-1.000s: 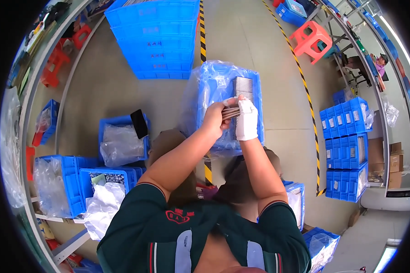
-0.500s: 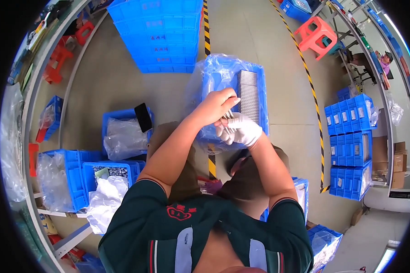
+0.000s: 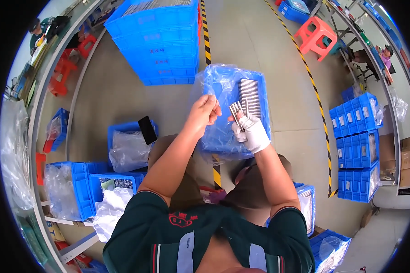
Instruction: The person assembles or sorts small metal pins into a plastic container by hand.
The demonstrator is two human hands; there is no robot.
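while your gloved right hand [image 3: 254, 133] clasps metal rods [image 3: 236, 112], probably stiff and slippery, grip them mid-length; your left hand [image 3: 203, 113] curls, any contents impossible to tell.

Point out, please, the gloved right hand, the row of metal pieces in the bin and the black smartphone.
Gloved right hand [image 3: 253, 132]: head view, middle of the glove.
Row of metal pieces [image 3: 252, 94]: head view, middle of the row.
Black smartphone [image 3: 147, 130]: head view, middle of its face.
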